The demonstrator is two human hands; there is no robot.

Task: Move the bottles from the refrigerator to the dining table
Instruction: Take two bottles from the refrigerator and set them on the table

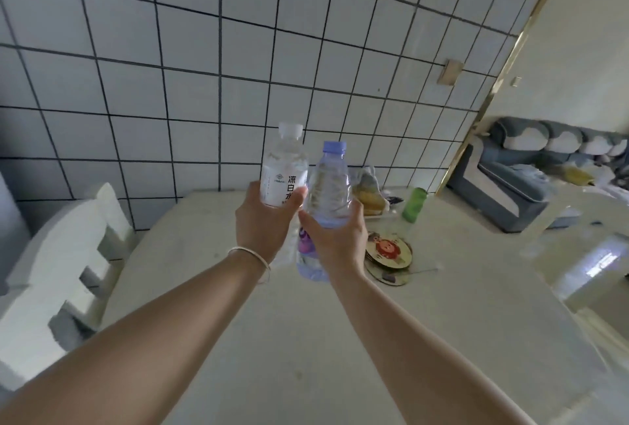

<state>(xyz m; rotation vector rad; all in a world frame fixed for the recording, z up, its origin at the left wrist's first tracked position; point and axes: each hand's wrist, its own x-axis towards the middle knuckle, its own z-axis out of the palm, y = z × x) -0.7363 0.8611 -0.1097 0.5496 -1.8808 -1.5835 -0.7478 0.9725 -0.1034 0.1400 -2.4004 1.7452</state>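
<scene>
Bottles of thin clear plastic were carried one in each hand above the dining table [306, 339], neither yet set down. Both appeared full, so a moderate weight was judged likely, with walls soft enough to dent under a hard squeeze and perhaps slick if cold from the refrigerator; the mid-body was judged the best place to be held. The white-capped bottle [285, 166] was clamped in the left hand [262, 224], fingers wrapped around its lower body, the cap and printed label standing clear above the grip. The blue-capped bottle [330, 186] was clamped in the right hand [337, 237] about its middle, the neck rising above the grip and the purple-labelled base hanging below it. Both bottles were held close to upright, nearly touching just above the thumbs. Both forearms were stretched forward and converged, a thin bracelet [252, 254] being seen just behind the left grip.
</scene>
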